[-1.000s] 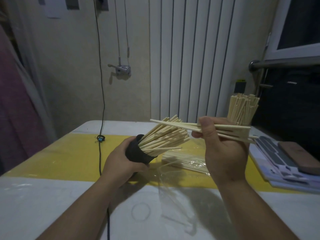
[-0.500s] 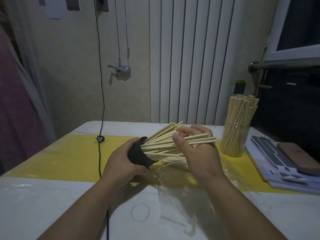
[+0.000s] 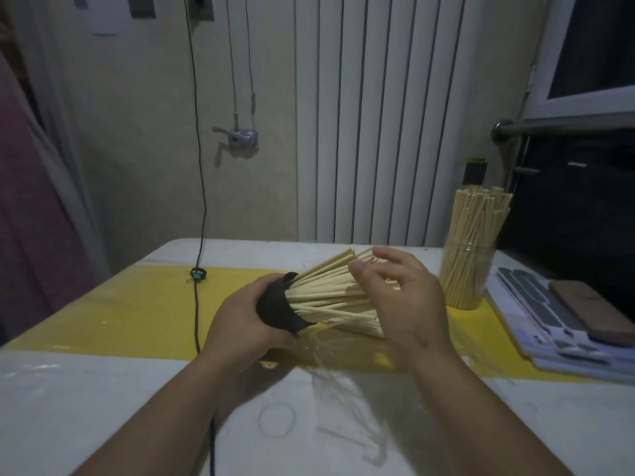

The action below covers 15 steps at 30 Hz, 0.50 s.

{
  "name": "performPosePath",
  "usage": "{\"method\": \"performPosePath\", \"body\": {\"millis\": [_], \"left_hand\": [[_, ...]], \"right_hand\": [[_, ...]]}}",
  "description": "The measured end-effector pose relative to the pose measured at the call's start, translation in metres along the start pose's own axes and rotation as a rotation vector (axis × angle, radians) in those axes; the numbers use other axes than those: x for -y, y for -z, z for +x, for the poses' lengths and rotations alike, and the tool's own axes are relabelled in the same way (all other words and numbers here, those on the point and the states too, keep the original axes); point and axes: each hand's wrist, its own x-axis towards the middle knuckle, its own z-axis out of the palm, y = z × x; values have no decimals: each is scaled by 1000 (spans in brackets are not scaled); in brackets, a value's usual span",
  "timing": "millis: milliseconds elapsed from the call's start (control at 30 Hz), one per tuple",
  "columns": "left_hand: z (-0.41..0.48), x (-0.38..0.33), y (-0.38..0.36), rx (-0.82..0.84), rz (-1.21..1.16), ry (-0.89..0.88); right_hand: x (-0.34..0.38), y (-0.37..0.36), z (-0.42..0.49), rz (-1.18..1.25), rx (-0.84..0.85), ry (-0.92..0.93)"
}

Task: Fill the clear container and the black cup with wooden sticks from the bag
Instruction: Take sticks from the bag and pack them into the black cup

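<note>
My left hand (image 3: 242,319) grips the black cup (image 3: 278,309), tipped on its side with its mouth to the right. A thick fan of wooden sticks (image 3: 330,290) juts out of it. My right hand (image 3: 400,297) rests against the free ends of those sticks with loosely spread fingers and holds none of them. The clear container (image 3: 464,280) stands upright at the right, packed with sticks. The clear plastic bag (image 3: 347,369) lies flat under my hands, with a few sticks showing below the cup.
A yellow strip (image 3: 130,310) runs across the white table. A black cable (image 3: 196,304) hangs from the wall and crosses the table on the left. Flat cards and a brown case (image 3: 591,310) are stacked at the right edge. A rubber band (image 3: 277,419) lies near me.
My right hand carried a few sticks from up high down into the black cup, then let them go. It now lies against the stick ends. The left hand kept the cup tipped.
</note>
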Motion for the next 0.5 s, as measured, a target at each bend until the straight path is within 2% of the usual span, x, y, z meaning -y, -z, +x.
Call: {"method": "performPosePath", "body": {"millis": [100,233,367,433,500], "left_hand": [[0,0,-2,-5,13,-7],[0,-2,-2,-23,3,-10],[0,-2,-1,-19,-24,-8],[0,-1,0,-29,-42,7],[1,1,1,-37,-57,16]], "right_hand": [[-2,-2,1,-60,83,2],[0,-4,1,-7,202,-53],[-2,-6,-4,53,65,70],[-3,-8,-6,-6,-31,210],[-6,-14,-7,-105,-31,305]]}}
